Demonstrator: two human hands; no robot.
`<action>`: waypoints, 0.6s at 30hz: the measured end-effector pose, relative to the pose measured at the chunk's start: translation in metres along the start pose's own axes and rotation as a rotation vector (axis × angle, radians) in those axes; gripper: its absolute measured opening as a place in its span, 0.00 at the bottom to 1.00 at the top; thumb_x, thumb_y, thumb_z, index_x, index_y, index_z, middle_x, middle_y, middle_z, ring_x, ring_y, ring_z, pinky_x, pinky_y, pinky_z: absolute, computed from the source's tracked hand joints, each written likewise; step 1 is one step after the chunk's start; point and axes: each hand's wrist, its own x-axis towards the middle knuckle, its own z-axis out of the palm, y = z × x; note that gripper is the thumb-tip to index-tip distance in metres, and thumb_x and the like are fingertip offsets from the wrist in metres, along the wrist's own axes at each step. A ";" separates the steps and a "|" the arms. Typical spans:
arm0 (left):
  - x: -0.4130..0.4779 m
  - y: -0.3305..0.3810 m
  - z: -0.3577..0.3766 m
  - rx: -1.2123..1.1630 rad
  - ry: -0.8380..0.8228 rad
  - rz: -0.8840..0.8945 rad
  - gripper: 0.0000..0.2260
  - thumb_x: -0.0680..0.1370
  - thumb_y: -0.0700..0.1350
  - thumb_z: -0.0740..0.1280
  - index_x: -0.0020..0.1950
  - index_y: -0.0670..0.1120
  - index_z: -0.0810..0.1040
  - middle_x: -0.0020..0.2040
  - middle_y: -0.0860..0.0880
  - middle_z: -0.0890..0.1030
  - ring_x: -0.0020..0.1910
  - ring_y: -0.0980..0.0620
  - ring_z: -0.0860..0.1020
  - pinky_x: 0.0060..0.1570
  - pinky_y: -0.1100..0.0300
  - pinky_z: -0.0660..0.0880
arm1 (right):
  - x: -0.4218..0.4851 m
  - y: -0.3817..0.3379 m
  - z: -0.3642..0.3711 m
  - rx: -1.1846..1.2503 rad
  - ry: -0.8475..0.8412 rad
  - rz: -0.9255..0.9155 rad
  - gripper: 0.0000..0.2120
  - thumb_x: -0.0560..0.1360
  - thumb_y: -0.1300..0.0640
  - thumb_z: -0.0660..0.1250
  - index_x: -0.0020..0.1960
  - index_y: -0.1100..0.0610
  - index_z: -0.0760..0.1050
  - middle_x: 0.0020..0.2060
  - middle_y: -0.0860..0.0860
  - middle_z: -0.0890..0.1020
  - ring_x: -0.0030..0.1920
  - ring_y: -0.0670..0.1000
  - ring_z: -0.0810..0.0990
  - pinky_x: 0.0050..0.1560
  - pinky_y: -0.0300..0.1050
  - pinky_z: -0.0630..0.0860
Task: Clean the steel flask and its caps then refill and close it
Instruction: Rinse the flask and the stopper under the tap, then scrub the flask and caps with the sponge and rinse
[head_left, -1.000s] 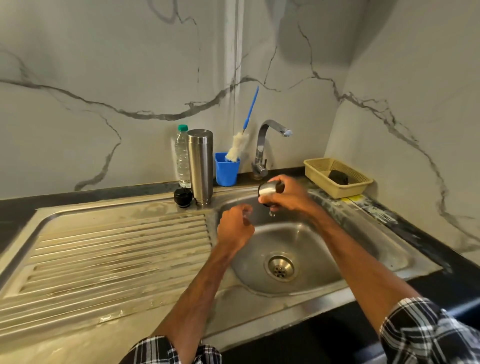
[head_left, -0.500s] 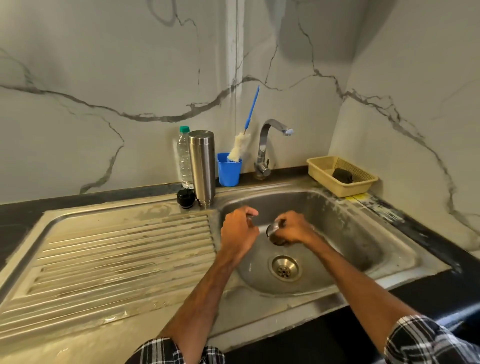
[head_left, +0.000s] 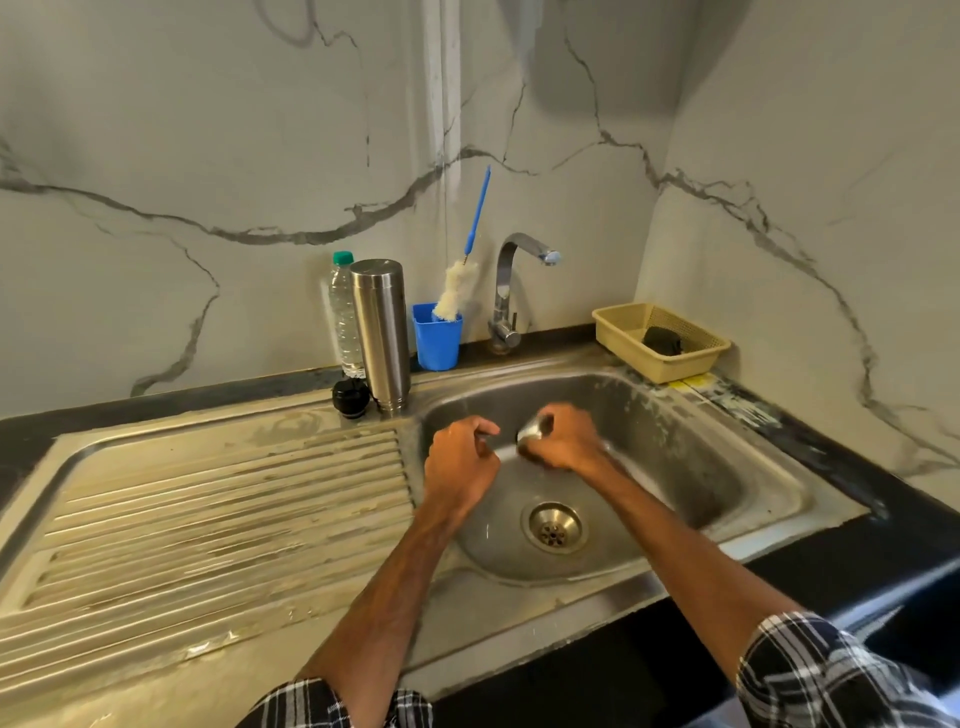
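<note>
The flask (head_left: 382, 332) and small cap (head_left: 531, 431) are brushed steel with soft sheen, the sink (head_left: 753, 467) duller, water-stained steel (its drainboard (head_left: 208, 509) ribbed), the tap (head_left: 506, 291) glossy chrome, and 1 cup (head_left: 437, 343) smooth blue plastic.

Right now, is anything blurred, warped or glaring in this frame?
Head view: the right hand and the cap it grips are motion-blurred. Wide-angle distortion bows the edges of the sink. Soft highlights streak the flask and tap, with nothing blown out.
</note>
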 end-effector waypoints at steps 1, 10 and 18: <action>0.000 0.000 0.001 0.001 -0.003 -0.004 0.16 0.75 0.35 0.67 0.58 0.51 0.83 0.55 0.54 0.85 0.54 0.56 0.81 0.57 0.58 0.79 | 0.003 -0.002 -0.005 0.059 0.114 -0.040 0.22 0.69 0.55 0.79 0.60 0.54 0.78 0.53 0.53 0.84 0.49 0.48 0.81 0.52 0.44 0.81; -0.003 0.000 -0.001 -0.030 0.013 -0.009 0.16 0.75 0.35 0.66 0.57 0.52 0.84 0.55 0.54 0.85 0.55 0.56 0.81 0.58 0.55 0.79 | 0.000 -0.007 0.000 0.044 0.079 -0.042 0.23 0.70 0.55 0.77 0.62 0.53 0.74 0.57 0.54 0.82 0.52 0.52 0.83 0.48 0.45 0.83; -0.003 0.000 -0.003 -0.040 -0.076 0.010 0.26 0.75 0.40 0.73 0.71 0.48 0.73 0.67 0.50 0.78 0.68 0.50 0.75 0.68 0.52 0.73 | -0.011 -0.002 0.004 0.050 0.207 -0.125 0.25 0.73 0.58 0.75 0.67 0.55 0.71 0.60 0.54 0.77 0.54 0.50 0.79 0.52 0.45 0.79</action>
